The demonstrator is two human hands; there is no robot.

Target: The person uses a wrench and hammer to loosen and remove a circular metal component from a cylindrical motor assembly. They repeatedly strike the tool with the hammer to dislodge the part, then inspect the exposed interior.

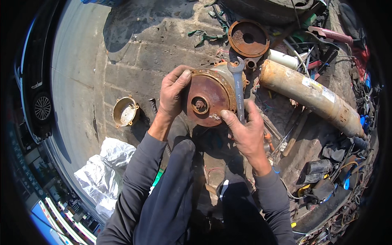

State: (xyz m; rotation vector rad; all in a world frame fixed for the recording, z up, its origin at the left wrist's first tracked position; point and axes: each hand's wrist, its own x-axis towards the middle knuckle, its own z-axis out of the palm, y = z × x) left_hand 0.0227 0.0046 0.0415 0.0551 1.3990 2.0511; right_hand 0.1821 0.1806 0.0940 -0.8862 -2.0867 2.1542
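A rusty round pump part (210, 90), with a brown disc and a raised ring around its central hub, is between my hands in front of my knees. My left hand (171, 93) grips its flange at the left, thumb on the face and fingers behind. In my right hand (250, 132) a grey combination wrench (237, 83) stands upright, its open jaw at the top. The right thumb also presses on the lower right edge of the disc. The wrench covers part of the housing behind, and the fingers under the part are hidden.
A rusty round cover (248, 38) lies beyond the part. To the right are a long corroded metal cylinder (310, 96) and heaped tools and scrap. At left sit a small round metal housing (125, 111) and a crumpled silvery sheet (100, 175); a dark car (38, 81) stands farther left.
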